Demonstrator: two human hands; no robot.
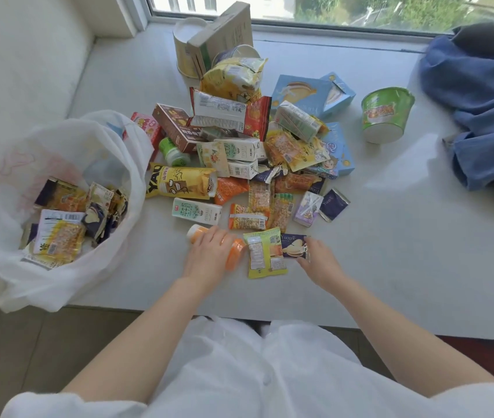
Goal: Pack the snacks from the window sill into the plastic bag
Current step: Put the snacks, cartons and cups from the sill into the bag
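Our left hand (208, 251) has its grip curled around an orange bottle (233, 251) with a white cap, lying on its side at the near edge of the pile, while our right hand (319, 256) pinches the corner of a small dark blue pastry packet (294, 245); between the two lies a yellow-green sachet (265, 254), flat on the window sill (390, 267). The plastic bag (58, 182) slumps open at the left end of the sill, well apart from the pile, and already holds a layer of wrappers and bars. We judge the job perhaps a quarter done: most of the snacks are still out, among them a milk carton (196, 211) just beyond the bottle, a yellow chip bag (179, 184), a red-edged packet (230, 113), light blue boxes (309, 92), a brown box (176, 126) and a green noodle cup (385, 113) standing apart to the right. A blue garment (477, 101) lies heaped at the far right, clear of our reach path. The loose packets overlap, so lifting one may drag its neighbours.
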